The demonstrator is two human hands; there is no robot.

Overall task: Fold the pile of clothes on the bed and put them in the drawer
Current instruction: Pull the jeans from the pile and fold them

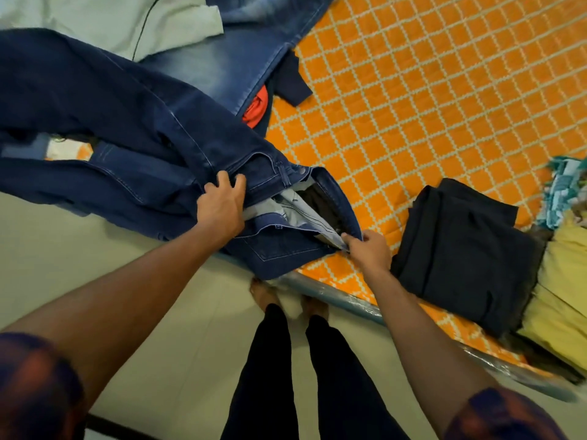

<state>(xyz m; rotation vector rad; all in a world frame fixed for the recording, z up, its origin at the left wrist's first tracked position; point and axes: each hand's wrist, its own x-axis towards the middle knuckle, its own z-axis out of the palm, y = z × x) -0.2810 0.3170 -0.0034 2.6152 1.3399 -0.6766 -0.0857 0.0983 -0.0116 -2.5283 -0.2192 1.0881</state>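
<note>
Dark blue jeans (127, 122) lie across the near corner of the bed (428, 90), legs stretching left, the open waistband toward me. My left hand (222, 208) grips a fold of the denim near the hip. My right hand (368, 249) pinches the waistband's edge at the near side. Behind them lie lighter faded jeans (222, 58), a pale green garment (111, 23), a red piece (255, 109) and a navy piece (292, 81). A folded black garment (460, 255) sits on the bed at the right.
The bed has an orange sheet with a white lattice pattern; its plastic-wrapped edge (349, 300) runs diagonally past my feet. A yellow cloth (559, 296) and a teal patterned cloth (565, 188) lie at the far right. Pale floor (95, 242) spreads at the left.
</note>
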